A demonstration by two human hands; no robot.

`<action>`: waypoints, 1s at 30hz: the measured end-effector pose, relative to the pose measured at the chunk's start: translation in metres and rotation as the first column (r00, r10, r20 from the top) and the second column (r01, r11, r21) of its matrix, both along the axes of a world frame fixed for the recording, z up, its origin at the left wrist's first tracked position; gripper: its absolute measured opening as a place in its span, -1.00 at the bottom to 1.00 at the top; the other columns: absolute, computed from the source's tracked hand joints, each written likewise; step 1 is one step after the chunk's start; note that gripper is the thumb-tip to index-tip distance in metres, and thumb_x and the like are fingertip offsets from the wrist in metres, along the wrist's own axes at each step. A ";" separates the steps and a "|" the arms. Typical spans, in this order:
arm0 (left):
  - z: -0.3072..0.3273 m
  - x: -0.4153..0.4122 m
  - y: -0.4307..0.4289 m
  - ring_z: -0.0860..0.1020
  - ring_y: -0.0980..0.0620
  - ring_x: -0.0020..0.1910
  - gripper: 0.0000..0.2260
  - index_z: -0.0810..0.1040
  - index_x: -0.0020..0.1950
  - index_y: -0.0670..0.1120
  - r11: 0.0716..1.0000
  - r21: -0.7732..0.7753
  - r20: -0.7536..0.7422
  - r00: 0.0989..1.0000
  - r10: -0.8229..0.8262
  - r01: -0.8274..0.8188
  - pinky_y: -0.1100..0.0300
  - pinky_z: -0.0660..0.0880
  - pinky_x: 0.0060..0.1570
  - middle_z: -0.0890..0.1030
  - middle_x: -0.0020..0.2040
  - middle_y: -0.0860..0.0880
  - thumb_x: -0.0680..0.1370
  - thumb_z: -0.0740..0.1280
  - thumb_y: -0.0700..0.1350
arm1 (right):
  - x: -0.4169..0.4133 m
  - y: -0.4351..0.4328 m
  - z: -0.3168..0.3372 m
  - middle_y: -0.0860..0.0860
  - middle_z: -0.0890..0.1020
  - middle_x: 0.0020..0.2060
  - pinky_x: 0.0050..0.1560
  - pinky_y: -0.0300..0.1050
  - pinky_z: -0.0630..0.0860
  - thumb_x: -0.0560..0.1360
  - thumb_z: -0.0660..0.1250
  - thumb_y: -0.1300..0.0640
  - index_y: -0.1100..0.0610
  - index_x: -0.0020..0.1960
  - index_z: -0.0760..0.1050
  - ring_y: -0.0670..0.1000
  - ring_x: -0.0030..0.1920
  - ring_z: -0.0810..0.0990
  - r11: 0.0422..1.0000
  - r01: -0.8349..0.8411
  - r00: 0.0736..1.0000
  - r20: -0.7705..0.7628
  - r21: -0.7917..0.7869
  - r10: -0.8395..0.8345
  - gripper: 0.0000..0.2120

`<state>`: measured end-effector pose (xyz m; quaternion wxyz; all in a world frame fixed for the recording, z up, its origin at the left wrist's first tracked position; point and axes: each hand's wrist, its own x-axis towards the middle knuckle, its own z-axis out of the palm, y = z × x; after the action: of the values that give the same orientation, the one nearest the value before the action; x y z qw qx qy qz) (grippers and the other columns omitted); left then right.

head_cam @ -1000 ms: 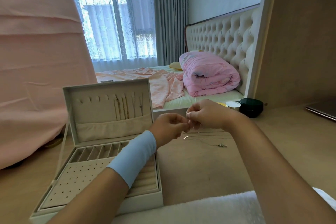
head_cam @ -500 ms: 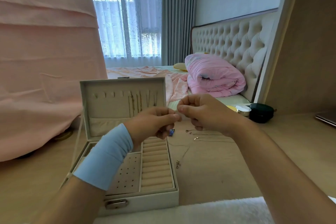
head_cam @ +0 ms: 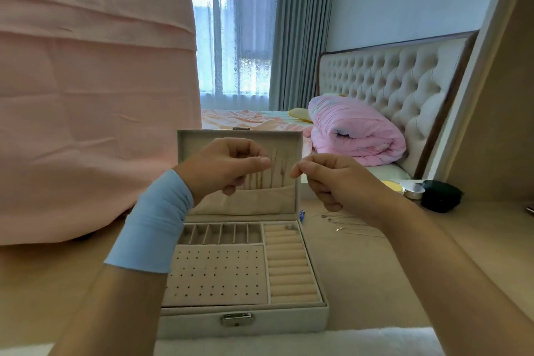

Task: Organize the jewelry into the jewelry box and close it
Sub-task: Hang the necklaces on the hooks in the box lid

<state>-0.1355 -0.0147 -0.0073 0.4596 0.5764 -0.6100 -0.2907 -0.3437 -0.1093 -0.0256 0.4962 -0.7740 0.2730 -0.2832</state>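
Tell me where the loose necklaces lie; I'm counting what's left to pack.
In the head view, the loose necklaces lie on the table just right of the open jewelry box, below the right hand.

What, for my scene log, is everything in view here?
jewelry box: one, cream, open on the table, centre
hung necklaces: several, gold, inside the lid
loose necklaces: a few, silver, on the table right of the box
pendant: one, blue, by the box's right rear corner
round case: one, black, far right on the table
cloth: one, pink, left
duvet: one, pink, rolled on the bed
towel: one, white, nearest edge
wristband: one, light blue, left wrist
left hand: one, raised before the lid, pinching what seems a fine chain
right hand: one, beside it, pinching likewise
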 end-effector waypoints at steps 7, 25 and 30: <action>0.007 0.037 0.020 0.32 0.16 -0.52 -0.89 0.63 -0.16 -0.10 0.986 -0.062 0.158 0.974 0.164 -0.156 0.34 0.33 -0.51 0.41 -0.46 0.07 0.51 0.43 -0.08 | 0.040 0.010 0.004 -0.02 0.30 -0.49 -0.46 -0.19 0.39 0.70 0.17 0.12 0.17 -0.01 0.62 -0.06 -0.52 0.25 1.000 -0.004 0.999 0.043 0.016 0.004 -0.72; -0.007 0.068 0.020 0.37 0.10 -0.51 -0.85 0.66 -0.13 -0.16 0.977 -0.085 0.095 0.974 0.204 -0.196 0.34 0.33 -0.52 0.55 -0.39 0.01 0.56 0.37 -0.11 | 0.116 0.021 -0.007 0.10 0.62 -0.31 0.02 0.06 0.62 0.67 0.24 0.14 0.21 0.09 0.63 0.09 -0.30 0.63 0.954 -0.242 0.970 0.049 0.176 0.237 -0.78; -0.022 0.078 0.003 0.42 0.17 -0.51 -0.85 0.63 -0.17 -0.13 0.932 -0.113 0.152 0.921 0.358 -0.343 0.28 0.40 -0.43 0.54 -0.40 0.02 0.51 0.42 -0.06 | 0.120 0.007 -0.009 -0.01 0.42 -0.44 -0.18 -0.01 0.58 0.65 0.27 0.14 0.17 -0.03 0.64 -0.04 -0.46 0.39 0.987 -0.073 0.997 0.043 0.143 0.067 -0.80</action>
<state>-0.0573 -0.0114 -0.0297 0.4743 0.6790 -0.5456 -0.1277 -0.2236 -0.1024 -0.0347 0.5658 -0.7395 0.2560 -0.2597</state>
